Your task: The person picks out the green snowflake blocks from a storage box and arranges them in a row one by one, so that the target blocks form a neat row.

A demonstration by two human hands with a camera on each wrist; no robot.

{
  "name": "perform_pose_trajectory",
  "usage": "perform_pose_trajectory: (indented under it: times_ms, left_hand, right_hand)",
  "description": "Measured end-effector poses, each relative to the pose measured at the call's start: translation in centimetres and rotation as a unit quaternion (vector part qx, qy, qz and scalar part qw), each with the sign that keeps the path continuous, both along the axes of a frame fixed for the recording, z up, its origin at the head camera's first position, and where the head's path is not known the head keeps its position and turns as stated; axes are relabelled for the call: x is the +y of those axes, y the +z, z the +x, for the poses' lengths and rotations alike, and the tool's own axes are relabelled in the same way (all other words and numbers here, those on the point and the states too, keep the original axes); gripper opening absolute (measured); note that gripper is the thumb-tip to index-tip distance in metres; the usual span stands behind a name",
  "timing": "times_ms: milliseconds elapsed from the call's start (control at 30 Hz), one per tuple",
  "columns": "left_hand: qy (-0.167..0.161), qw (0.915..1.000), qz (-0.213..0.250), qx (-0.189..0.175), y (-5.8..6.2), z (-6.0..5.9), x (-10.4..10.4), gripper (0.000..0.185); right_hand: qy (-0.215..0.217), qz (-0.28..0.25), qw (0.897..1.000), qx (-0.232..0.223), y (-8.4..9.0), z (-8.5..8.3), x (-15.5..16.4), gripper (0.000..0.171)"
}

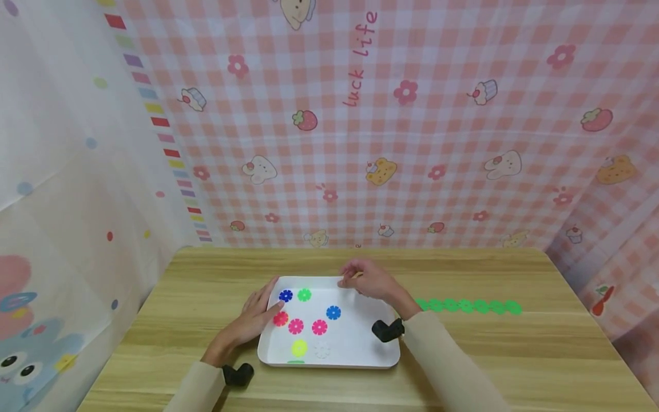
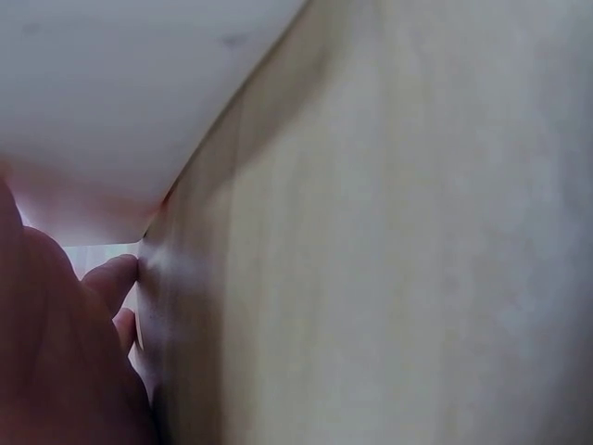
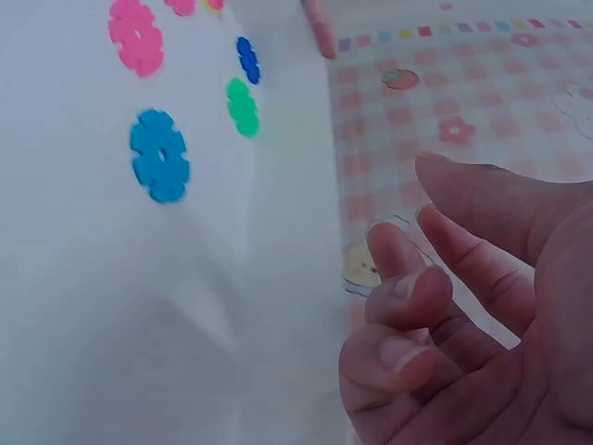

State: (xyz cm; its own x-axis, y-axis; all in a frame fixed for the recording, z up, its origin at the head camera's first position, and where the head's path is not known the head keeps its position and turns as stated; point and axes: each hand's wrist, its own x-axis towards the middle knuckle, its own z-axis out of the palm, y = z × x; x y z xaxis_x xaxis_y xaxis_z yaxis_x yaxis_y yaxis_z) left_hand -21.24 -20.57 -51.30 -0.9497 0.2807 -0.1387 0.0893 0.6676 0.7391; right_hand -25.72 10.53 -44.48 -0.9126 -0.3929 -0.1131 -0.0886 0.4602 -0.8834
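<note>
**A:** What are the fingers doing?

**B:** The left hand (image 1: 255, 316) lies with straight, relaxed fingers against the left edge of a white, shallow, rounded-corner plastic tray (image 1: 355, 349), fingertips just beside a red flower-shaped plastic disc (image 1: 280, 319). It grips nothing. The right hand (image 1: 372, 281) hovers at the tray's far rim, fingers loosely curled; the wrist view shows them empty.

**A:** And inside the tray?

**B:** Small flower-shaped discs lie apart on the tray floor: dark blue (image 1: 285, 295) and green (image 1: 304, 294) near the far left corner, a lighter blue one (image 1: 333, 312) mid-tray, two pink ones (image 1: 296, 326), a yellow one (image 1: 299, 347) and a pale white one (image 1: 321, 350) near the front. The tray sits on a light wooden tabletop (image 1: 515, 355). To its right, a row of green discs joined in a chain (image 1: 468, 306) rests on the wood.

**A:** What might go wrong?

**B:** I judge the tray could slide if the left hand pushes sideways, scattering the loose discs. The white disc, nearly matching the tray, is easy to miss.
</note>
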Motion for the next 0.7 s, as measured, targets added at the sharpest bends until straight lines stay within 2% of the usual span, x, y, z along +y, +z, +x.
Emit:
perform_pose_trajectory:
  times_ms: [367,700]
  left_hand:
    - [-0.005,1.0000,-0.002,-0.004,-0.1,0.0,-0.2,0.072]
    - [-0.009,0.9999,0.002,-0.010,0.1,-0.1,-0.2,0.073]
  right_hand:
    - [0.024,0.035,0.999,-0.015,-2.5,0.4,-4.7,0.020]
    - [0.001,0.077,0.997,-0.016,-4.2,0.7,-6.9,0.032]
